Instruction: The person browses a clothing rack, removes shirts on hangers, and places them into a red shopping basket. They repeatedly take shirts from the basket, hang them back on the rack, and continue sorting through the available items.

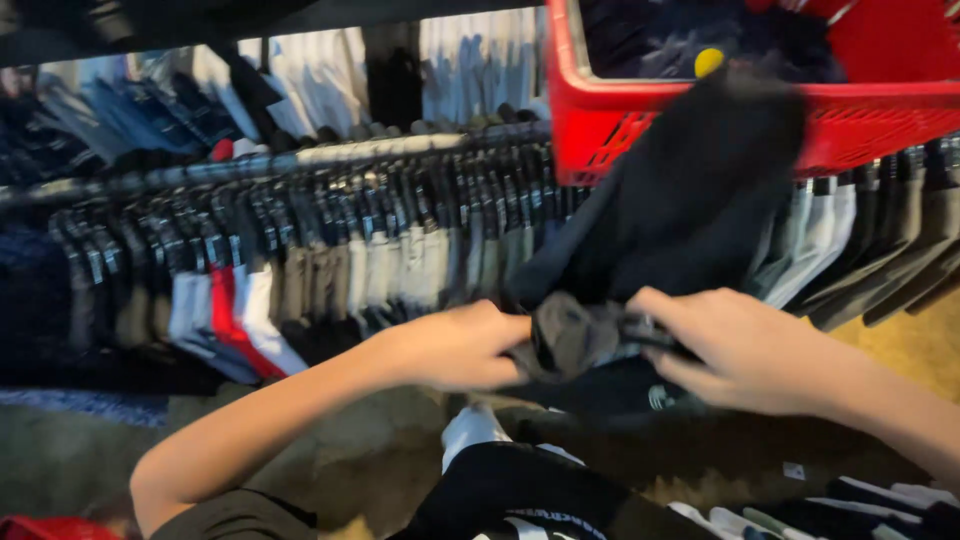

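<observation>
Head view shows both hands bunching up a dark garment (680, 200) in front of a packed clothes rail (300, 160). The left hand (455, 345) has its fingers closed on the grey bunched edge, and the right hand (745, 350) is clamped on the other side (looks mid-gather to me). The red basket (600, 120) hangs just above, so I'd guess the next bit needs a steady two-handed grip.
</observation>
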